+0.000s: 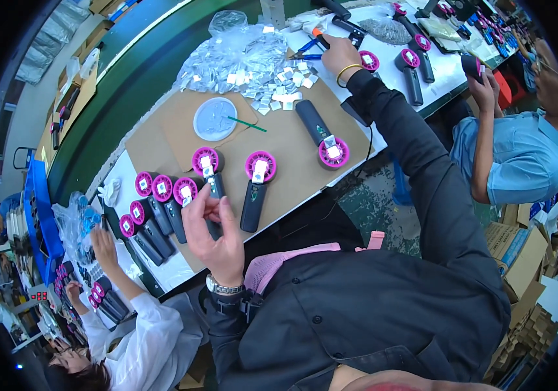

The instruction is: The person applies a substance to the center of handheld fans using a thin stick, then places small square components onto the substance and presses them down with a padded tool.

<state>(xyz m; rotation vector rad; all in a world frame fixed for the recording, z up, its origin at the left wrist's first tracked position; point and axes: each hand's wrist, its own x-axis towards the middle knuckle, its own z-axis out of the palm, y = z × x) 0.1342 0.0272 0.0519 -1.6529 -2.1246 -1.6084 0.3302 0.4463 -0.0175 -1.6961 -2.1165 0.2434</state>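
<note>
My left hand [215,236] is raised over the cardboard with fingers loosely bent and apart, holding nothing I can see. It partly covers a dark-handled device with a round pink fan-like head [206,161] and a white square piece on it. A similar device [253,203] lies just right of that hand. At the far side, my right hand [342,57] is closed on an orange-and-black tool [320,36], whose exact kind I cannot make out. Blue-handled pliers [307,49] lie beside it. Another pink-headed device [321,135] lies on the cardboard, its head toward me.
Clear plastic bags [227,55] and loose white squares [285,85] lie at the back. A round white tub [215,119] has a green stick [247,124] across its rim. Several pink-headed devices [155,218] line the left. People sit at left [152,335] and right [520,156].
</note>
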